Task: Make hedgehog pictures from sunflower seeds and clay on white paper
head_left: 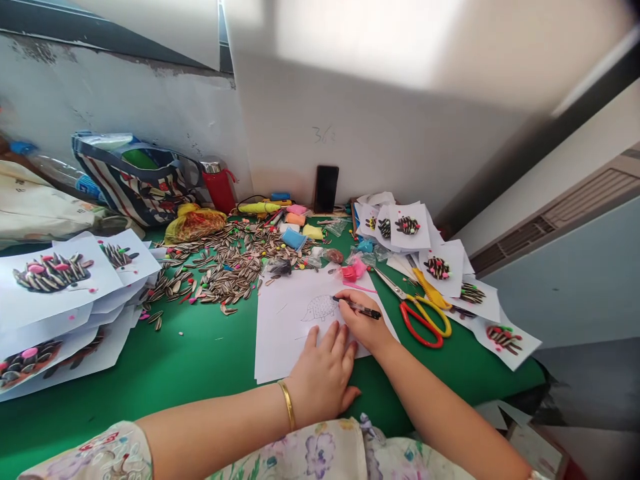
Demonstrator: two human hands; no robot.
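Note:
A white sheet of paper (pixel 280 320) lies on the green table (pixel 190 360), with a hedgehog outline (pixel 321 308) drawn on it. My left hand (pixel 323 373) rests flat on the sheet's lower part, fingers stretched out, a gold bangle on the wrist. My right hand (pixel 363 323) grips a dark pen (pixel 357 307) whose tip touches the paper just right of the hedgehog drawing.
Sunflower seeds (pixel 220 263) are heaped behind the sheet, with coloured clay pieces (pixel 297 230) and a phone (pixel 326 189) against the wall. Red and yellow scissors (pixel 423 313) lie right of the sheet. Finished hedgehog pictures are stacked at left (pixel 55 280) and right (pixel 440 267). A striped bag (pixel 135 177) and red flask (pixel 219 183) stand behind.

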